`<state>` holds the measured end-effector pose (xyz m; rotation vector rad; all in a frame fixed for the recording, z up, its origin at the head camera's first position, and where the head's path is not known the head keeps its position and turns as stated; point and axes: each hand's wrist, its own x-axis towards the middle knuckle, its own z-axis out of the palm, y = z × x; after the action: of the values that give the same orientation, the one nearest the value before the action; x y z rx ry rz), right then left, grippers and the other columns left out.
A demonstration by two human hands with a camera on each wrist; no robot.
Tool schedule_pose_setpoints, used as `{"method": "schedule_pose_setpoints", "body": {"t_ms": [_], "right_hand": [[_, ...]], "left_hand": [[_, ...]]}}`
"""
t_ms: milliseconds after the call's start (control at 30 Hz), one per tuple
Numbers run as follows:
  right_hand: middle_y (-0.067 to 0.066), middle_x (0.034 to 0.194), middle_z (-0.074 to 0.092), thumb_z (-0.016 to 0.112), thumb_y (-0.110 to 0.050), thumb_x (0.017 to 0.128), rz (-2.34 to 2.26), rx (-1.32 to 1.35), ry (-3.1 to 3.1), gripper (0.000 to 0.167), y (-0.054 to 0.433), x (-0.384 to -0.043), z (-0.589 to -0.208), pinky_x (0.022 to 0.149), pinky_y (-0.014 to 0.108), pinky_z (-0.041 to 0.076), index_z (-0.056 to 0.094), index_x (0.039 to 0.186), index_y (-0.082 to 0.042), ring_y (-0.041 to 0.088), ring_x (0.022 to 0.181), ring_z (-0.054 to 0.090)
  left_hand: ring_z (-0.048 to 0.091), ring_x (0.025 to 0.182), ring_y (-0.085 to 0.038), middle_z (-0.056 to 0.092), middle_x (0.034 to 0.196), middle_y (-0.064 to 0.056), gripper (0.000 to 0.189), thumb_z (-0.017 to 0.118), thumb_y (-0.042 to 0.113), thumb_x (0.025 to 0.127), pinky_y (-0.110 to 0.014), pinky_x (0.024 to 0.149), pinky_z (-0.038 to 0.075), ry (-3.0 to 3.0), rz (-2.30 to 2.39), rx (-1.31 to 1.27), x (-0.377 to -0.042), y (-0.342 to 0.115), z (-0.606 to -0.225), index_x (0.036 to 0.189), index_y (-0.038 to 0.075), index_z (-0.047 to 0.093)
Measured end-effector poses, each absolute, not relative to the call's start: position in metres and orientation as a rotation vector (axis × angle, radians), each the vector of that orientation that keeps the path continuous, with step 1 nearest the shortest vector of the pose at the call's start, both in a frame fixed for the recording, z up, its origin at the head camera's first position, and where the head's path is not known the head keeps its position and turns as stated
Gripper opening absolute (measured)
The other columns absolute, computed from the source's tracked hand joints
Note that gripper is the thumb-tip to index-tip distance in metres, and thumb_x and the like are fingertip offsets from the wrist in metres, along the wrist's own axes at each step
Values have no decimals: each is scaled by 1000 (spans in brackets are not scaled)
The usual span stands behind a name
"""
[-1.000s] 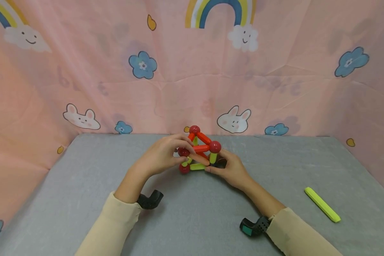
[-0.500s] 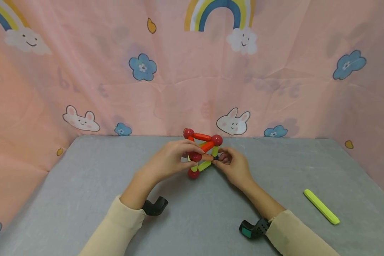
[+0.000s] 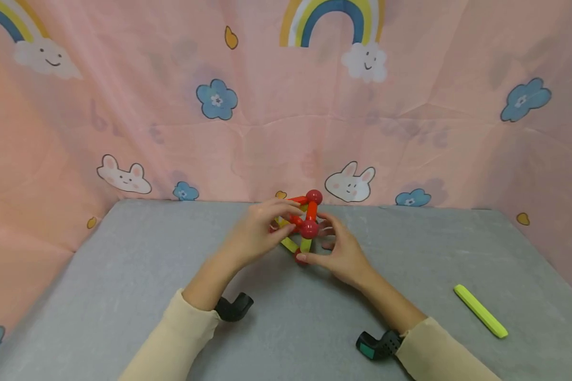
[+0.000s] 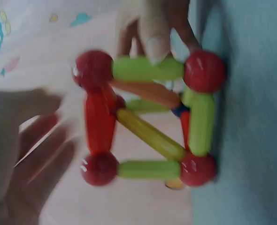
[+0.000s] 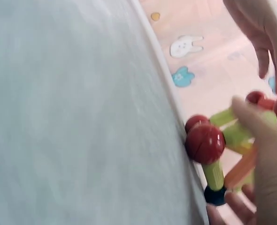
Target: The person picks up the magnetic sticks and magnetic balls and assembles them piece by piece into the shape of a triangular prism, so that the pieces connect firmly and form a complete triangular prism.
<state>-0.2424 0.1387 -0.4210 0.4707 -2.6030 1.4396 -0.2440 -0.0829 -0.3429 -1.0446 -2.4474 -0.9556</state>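
A frame of magnetic rods and balls (image 3: pixel 309 229) stands on the table, with red balls at its visible front corners. Green, red, orange and yellow rods join them, best seen in the left wrist view. My right hand (image 3: pixel 345 254) holds the frame from the right, its thumb (image 4: pixel 157 47) on a green rod and its other fingers behind. A dark blue ball (image 5: pixel 215 195) sits near those fingers. My left hand (image 3: pixel 250 233) is at the frame's left, fingers bent loosely; the left wrist view shows a gap between it and the red balls.
A loose yellow-green rod (image 3: pixel 480 311) lies on the grey table (image 3: pixel 286 338) to the right. A pink printed cloth (image 3: pixel 286 143) hangs behind the table's back edge. Black devices (image 3: pixel 234 308) are worn on both wrists.
The frame has turned between my hands, bringing another side to the front. My left hand has come off the ball it held; my right hand's thumb has shifted to the lower front.
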Motion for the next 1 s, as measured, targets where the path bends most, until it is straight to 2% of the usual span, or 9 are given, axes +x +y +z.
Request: {"method": "schedule_pose_setpoints", "body": {"t_ms": [67, 133, 233, 367, 467, 633, 767, 900, 1000], "right_hand": [[12, 116, 62, 91, -31, 74, 1400, 420, -2610, 84, 136, -241, -421, 89, 39, 60, 45, 140, -10, 25, 102, 63], [11, 106, 65, 92, -28, 73, 1397, 413, -2592, 75, 135, -239, -422, 85, 36, 59, 50, 131, -8, 23, 92, 64], [10, 100, 68, 89, -21, 77, 1392, 466, -2579, 58, 135, -238, -425, 85, 36, 60, 55, 121, -7, 20, 90, 66], [11, 100, 71, 82, -12, 84, 1373, 533, -2562, 43, 135, -239, -427, 85, 39, 61, 60, 120, -5, 22, 93, 69], [13, 105, 72, 76, -8, 87, 1377, 493, -2549, 43, 136, -240, -428, 84, 38, 62, 59, 126, -5, 25, 96, 70], [16, 111, 72, 76, -12, 90, 1330, 352, -2558, 38, 138, -244, -428, 85, 41, 62, 62, 124, -4, 29, 103, 70], [17, 109, 73, 75, -17, 91, 1272, 290, -2605, 33, 146, -248, -425, 87, 45, 60, 66, 118, -1, 31, 100, 70], [17, 111, 72, 73, -22, 93, 1197, 273, -2712, 34, 163, -248, -415, 89, 46, 59, 66, 119, -2, 30, 99, 69], [16, 108, 72, 73, -23, 93, 1087, 321, -2780, 33, 185, -240, -404, 84, 42, 60, 67, 117, -2, 27, 95, 69]], "left_hand": [[66, 113, -24, 68, 128, -8, 28, 77, 8, 88, -38, 91, 60, -2443, -922, -954, -247, -87, -343, 115, 11, 73], [62, 122, -27, 64, 137, -8, 27, 75, 10, 90, -41, 99, 57, -2492, -901, -886, -250, -91, -344, 117, 13, 73], [61, 128, -28, 59, 144, -8, 28, 72, 13, 93, -45, 105, 53, -2596, -933, -843, -253, -94, -346, 121, 14, 72], [61, 126, -28, 62, 138, -10, 23, 71, 10, 94, -45, 106, 53, -2614, -1009, -794, -255, -97, -347, 116, 12, 73], [62, 116, -27, 68, 126, -10, 20, 73, 9, 92, -43, 99, 56, -2572, -998, -798, -256, -99, -346, 112, 10, 75], [62, 104, -22, 73, 112, -5, 17, 78, 10, 88, -39, 92, 57, -2550, -879, -906, -255, -103, -343, 105, 12, 77], [63, 104, -20, 71, 112, -4, 20, 79, 9, 87, -37, 94, 58, -2567, -851, -982, -254, -102, -342, 106, 12, 76], [64, 105, -20, 70, 113, -4, 25, 79, 7, 86, -36, 95, 58, -2584, -874, -991, -254, -99, -343, 110, 12, 75], [64, 104, -19, 69, 113, -4, 28, 79, 7, 87, -36, 95, 58, -2582, -895, -983, -253, -97, -345, 113, 12, 74]]}}
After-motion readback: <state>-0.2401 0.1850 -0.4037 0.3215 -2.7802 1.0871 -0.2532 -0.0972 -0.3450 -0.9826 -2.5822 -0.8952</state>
